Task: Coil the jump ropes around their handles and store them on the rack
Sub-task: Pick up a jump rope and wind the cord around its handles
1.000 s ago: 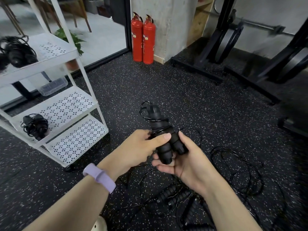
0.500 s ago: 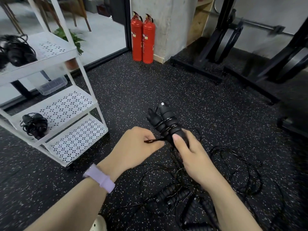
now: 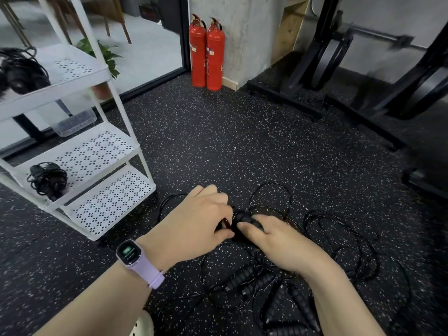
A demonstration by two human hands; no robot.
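Now | left hand (image 3: 194,224) and right hand (image 3: 274,241) fingers curled round ribbed black handles (image 3: 242,218) | thin rope (image 3: 271,192) looping.

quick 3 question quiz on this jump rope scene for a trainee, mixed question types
1. True or false: both hands grip the black jump rope handles.
2. Which shelf of the white rack holds the single coiled jump rope? A top, B middle, C bottom.
3. Fill in: two red ___ stand against the concrete pillar.

Key
1. True: the left hand and right hand both close around them.
2. B.
3. Fire extinguishers.
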